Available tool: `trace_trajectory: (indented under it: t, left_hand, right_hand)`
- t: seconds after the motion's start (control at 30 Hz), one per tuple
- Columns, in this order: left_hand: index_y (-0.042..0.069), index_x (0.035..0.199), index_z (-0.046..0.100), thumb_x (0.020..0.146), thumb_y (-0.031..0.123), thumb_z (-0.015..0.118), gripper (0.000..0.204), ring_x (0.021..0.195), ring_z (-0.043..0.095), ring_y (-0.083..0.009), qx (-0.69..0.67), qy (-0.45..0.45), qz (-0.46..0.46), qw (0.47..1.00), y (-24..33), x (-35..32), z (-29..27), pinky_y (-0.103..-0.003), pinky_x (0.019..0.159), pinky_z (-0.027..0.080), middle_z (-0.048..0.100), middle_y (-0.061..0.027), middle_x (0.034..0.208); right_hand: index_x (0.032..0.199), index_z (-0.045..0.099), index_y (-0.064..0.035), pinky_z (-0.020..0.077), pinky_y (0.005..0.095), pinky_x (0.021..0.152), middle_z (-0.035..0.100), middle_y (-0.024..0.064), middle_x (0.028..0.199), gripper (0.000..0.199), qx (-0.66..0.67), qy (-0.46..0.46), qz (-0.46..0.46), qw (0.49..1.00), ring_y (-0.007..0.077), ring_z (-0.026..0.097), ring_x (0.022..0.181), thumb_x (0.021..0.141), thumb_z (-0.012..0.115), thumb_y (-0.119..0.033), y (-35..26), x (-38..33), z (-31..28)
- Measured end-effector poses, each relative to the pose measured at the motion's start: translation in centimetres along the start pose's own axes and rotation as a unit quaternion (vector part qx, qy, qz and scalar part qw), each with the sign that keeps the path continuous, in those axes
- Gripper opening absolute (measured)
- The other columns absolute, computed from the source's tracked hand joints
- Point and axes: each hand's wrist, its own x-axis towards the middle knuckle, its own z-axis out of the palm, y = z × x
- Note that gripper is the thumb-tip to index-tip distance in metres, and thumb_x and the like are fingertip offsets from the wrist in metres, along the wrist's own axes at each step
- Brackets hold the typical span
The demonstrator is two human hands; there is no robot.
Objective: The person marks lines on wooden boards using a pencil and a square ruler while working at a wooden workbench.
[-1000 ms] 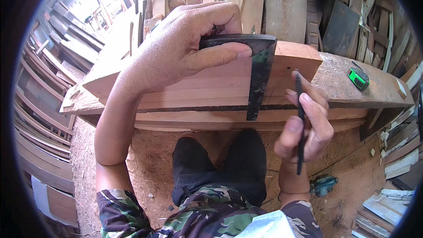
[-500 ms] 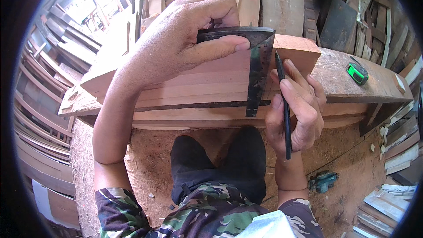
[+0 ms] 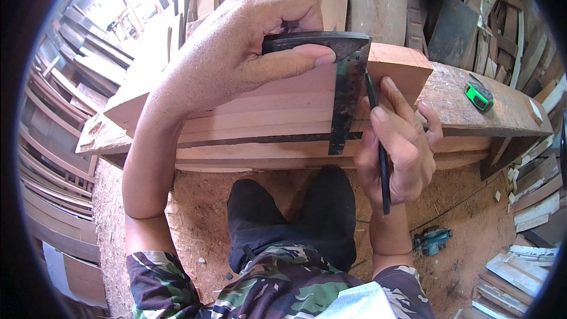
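Observation:
A thick reddish wooden beam lies lengthwise across the bench before me. My left hand is closed around the dark stock of a try square, thumb on the near side. The square's marked blade hangs down over the beam's near face, towards the right end. In my right hand is a slim black pencil, pinched between thumb and fingers. Its tip rests beside the blade's right edge, close under the beam's upper edge; whether it touches the wood I cannot tell. Some right fingers lie against the beam.
A green and black tape measure sits on the wooden bench to the right of the beam. On the dusty floor at the right is a teal power tool. Boards stand along the back, and stacked planks line the left.
The pencil tip has shifted slightly left and down, nearer the square's blade. My right little finger has spread outward. The left hand and square stay almost in place.

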Motion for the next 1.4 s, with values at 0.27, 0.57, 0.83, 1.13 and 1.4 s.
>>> trace_trajectory:
  t: [0.27,0.57,0.83,1.13,1.4]
  left_hand:
    - [0.007,0.095,0.063,0.103,0.03,0.078,0.028,0.073,0.046,-0.0073,0.03,0.002,0.024,0.999,-0.1,-0.2,0.1,-0.027,0.065,0.034,0.051,0.0049,0.079]
    - [0.006,0.099,0.067,0.104,0.033,0.077,0.029,0.075,0.049,-0.0092,0.024,0.0,0.032,0.999,-0.1,0.2,0.2,-0.027,0.067,0.037,0.054,0.0023,0.081]
    - [0.005,0.098,0.067,0.103,0.032,0.077,0.029,0.076,0.05,-0.0103,0.027,0.007,0.037,0.999,0.1,0.3,0.4,-0.028,0.068,0.038,0.055,0.0015,0.082]
    - [0.006,0.097,0.065,0.104,0.032,0.077,0.029,0.075,0.049,-0.0098,0.035,0.006,0.053,0.998,0.0,0.4,0.4,-0.028,0.067,0.037,0.054,0.0023,0.081]
    - [0.006,0.098,0.064,0.105,0.034,0.076,0.03,0.075,0.049,-0.0086,0.067,0.004,0.084,0.994,0.2,0.6,0.0,-0.027,0.066,0.037,0.052,0.0023,0.079]
  right_hand:
    - [0.119,0.063,-0.0083,0.0374,0.0485,0.122,0.082,0.0138,0.11,0.028,0.091,0.04,0.039,0.994,0.0329,0.08,0.118,0.094,0.069,0.001,0.9,-0.7,0.5]
    - [0.125,0.061,-0.006,0.0359,0.0483,0.123,0.081,0.0171,0.113,0.032,0.075,0.049,0.03,0.996,0.0336,0.08,0.116,0.094,0.068,0.001,1.0,-0.6,0.5]
    - [0.125,0.066,-0.0092,0.0351,0.0463,0.123,0.083,0.0132,0.114,0.035,0.045,0.053,0.032,0.997,0.0285,0.08,0.117,0.093,0.075,0.002,0.6,-0.3,0.7]
    - [0.121,0.068,-0.0058,0.0364,0.0489,0.123,0.083,0.0189,0.116,0.023,0.006,0.027,0.024,0.999,0.0314,0.079,0.118,0.1,0.07,0.002,0.2,0.0,0.1]
    - [0.116,0.07,-0.0096,0.034,0.0489,0.123,0.082,0.0085,0.104,0.024,0.034,0.035,0.035,0.998,0.0291,0.079,0.12,0.093,0.072,-0.002,0.8,-1.2,-0.6]
